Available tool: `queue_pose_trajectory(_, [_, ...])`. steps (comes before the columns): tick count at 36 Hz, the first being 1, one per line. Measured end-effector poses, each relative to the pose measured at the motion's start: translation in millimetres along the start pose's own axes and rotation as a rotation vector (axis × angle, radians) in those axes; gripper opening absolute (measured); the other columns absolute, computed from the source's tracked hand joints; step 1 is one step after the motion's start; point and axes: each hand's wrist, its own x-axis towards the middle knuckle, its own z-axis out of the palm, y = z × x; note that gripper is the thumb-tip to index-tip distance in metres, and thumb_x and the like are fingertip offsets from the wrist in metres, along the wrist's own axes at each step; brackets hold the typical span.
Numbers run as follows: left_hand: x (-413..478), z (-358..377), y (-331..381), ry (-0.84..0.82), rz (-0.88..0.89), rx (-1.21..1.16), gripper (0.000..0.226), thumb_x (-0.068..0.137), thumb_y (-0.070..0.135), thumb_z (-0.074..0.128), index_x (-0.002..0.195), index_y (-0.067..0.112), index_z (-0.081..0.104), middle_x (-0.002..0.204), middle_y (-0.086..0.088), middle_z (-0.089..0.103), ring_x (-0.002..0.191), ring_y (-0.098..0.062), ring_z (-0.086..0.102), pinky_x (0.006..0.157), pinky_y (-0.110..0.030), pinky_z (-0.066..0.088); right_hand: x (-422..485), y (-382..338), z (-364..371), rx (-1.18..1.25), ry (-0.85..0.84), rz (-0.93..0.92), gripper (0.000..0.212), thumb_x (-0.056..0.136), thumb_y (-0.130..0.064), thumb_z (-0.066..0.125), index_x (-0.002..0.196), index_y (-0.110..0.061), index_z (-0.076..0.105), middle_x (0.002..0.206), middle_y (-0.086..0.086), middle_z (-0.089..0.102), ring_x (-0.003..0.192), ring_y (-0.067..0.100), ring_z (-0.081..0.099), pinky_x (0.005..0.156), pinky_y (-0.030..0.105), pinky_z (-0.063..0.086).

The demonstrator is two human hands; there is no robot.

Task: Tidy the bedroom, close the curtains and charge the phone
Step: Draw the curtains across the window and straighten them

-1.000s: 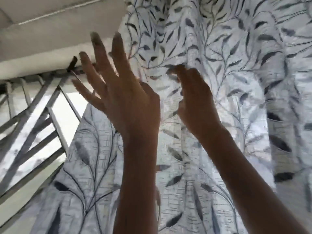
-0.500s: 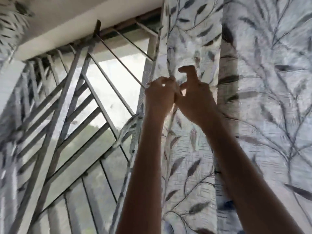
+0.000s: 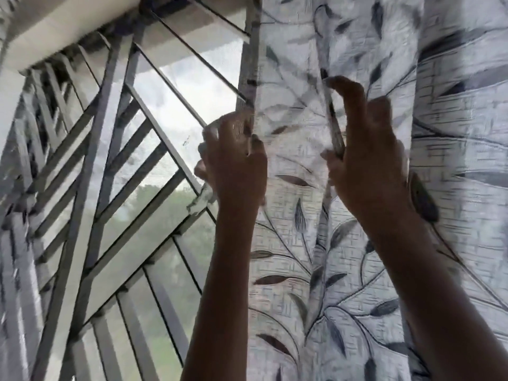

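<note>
The left hand (image 3: 236,163) is curled round the free edge of the curtain (image 3: 316,257), an edge running straight up and down; the right hand (image 3: 365,158) pinches a fold just beside it. The uncovered window (image 3: 154,204) lies left of the left hand, so the pull probably goes that way.

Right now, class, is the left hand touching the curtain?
Touching. The head view shows the left hand gripping the curtain at its left edge, fingers curled round the fabric.
</note>
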Motion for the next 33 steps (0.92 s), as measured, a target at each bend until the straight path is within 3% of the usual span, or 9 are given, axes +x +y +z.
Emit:
queue_pose_trajectory(3, [2.7, 3.3, -19.8, -0.108, 0.01, -0.053, 0.032, 0.083, 0.021, 0.055, 0.115, 0.023, 0.057, 0.123, -0.001, 0.056, 0.112, -0.02, 0.052, 0.1, -0.044, 0.039, -1.0, -4.5, 3.5, -0.106, 0.023, 0.002, 0.083, 0.073, 0.017, 0.054, 0.136, -0.033, 0.035, 0.103, 0.004, 0.038, 0.051, 0.004, 0.028, 0.044, 0.013, 0.019])
queue_pose_trajectory(5, [3.5, 6.2, -32.4, -0.177, 0.04, -0.127, 0.023, 0.088, 0.021, 0.055, 0.111, 0.021, 0.059, 0.112, 0.003, 0.063, 0.092, -0.007, 0.057, 0.09, -0.019, 0.046, -4.0, -13.5, 9.3, -0.111, 0.011, -0.017, 0.082, 0.07, 0.02, 0.046, 0.134, -0.029, 0.04, 0.098, 0.003, 0.037, 0.053, 0.015, 0.037, 0.044, 0.026, 0.036])
queue_pose_trajectory(7, [5.1, 7.3, -42.2, -0.229, 0.071, -0.179, 0.02, 0.09, 0.021, 0.056, 0.11, 0.021, 0.061, 0.098, 0.007, 0.066, 0.071, 0.003, 0.054, 0.065, 0.002, 0.039, -7.0, -25.8, 18.4, -0.128, -0.021, -0.036, 0.078, 0.07, 0.017, 0.049, 0.134, -0.027, 0.041, 0.101, 0.007, 0.045, 0.061, 0.024, 0.048, 0.051, 0.034, 0.045])
queue_pose_trajectory(12, [16.5, 2.4, -70.5, -0.356, 0.137, -0.28, 0.025, 0.088, 0.017, 0.061, 0.112, 0.019, 0.062, 0.104, 0.008, 0.067, 0.075, 0.001, 0.059, 0.062, -0.006, 0.045, -13.3, -48.8, 52.3, -0.145, -0.072, -0.023, 0.044, 0.087, -0.023, 0.053, 0.13, -0.023, 0.044, 0.112, 0.005, 0.055, 0.074, 0.023, 0.055, 0.068, 0.031, 0.047])
queue_pose_trajectory(17, [26.1, -5.2, -98.1, -0.434, 0.199, -0.385, 0.027, 0.084, 0.008, 0.064, 0.111, 0.01, 0.062, 0.108, 0.0, 0.068, 0.088, -0.001, 0.061, 0.067, -0.008, 0.051, -21.4, -65.8, 81.4, -0.167, -0.076, 0.06, 0.045, 0.09, -0.047, 0.044, 0.123, -0.017, 0.049, 0.1, 0.004, 0.062, 0.083, 0.017, 0.056, 0.071, 0.026, 0.035])
queue_pose_trajectory(22, [27.6, -8.9, -117.1, -0.498, 0.242, -0.435, 0.035, 0.083, 0.001, 0.062, 0.118, 0.007, 0.058, 0.109, -0.004, 0.067, 0.081, -0.005, 0.062, 0.064, -0.005, 0.049, -26.9, -79.7, 103.1, -0.298, -0.046, 0.136, 0.047, 0.09, -0.046, 0.044, 0.127, -0.017, 0.047, 0.112, 0.006, 0.06, 0.097, 0.021, 0.059, 0.076, 0.026, 0.036])
queue_pose_trajectory(26, [21.6, -15.4, -134.2, -0.451, 0.282, -0.449, 0.04, 0.08, -0.002, 0.06, 0.118, 0.009, 0.059, 0.112, -0.007, 0.064, 0.08, -0.011, 0.064, 0.06, -0.015, 0.053, -35.5, -97.2, 111.3, -0.39, 0.027, 0.168, 0.04, 0.092, -0.041, 0.046, 0.125, -0.018, 0.049, 0.111, 0.007, 0.061, 0.097, 0.022, 0.059, 0.077, 0.03, 0.039])
queue_pose_trajectory(29, [18.3, -23.3, -145.0, -0.423, 0.273, -0.469, 0.041, 0.076, -0.003, 0.061, 0.115, 0.01, 0.061, 0.11, -0.006, 0.063, 0.076, -0.011, 0.063, 0.061, -0.024, 0.056, -41.0, -110.6, 118.1, -0.511, 0.043, 0.153, 0.036, 0.092, -0.03, 0.047, 0.123, -0.011, 0.05, 0.109, 0.011, 0.059, 0.089, 0.022, 0.057, 0.064, 0.016, 0.018])
queue_pose_trajectory(33, [20.1, -28.0, -152.6, -0.447, 0.267, -0.465, 0.035, 0.078, 0.0, 0.061, 0.112, 0.011, 0.064, 0.107, -0.003, 0.063, 0.071, -0.004, 0.058, 0.057, -0.008, 0.047, -48.5, -123.9, 127.0, -0.594, -0.035, 0.167, 0.033, 0.091, -0.028, 0.048, 0.122, -0.019, 0.051, 0.107, 0.005, 0.06, 0.085, 0.022, 0.06, 0.064, 0.023, 0.025])
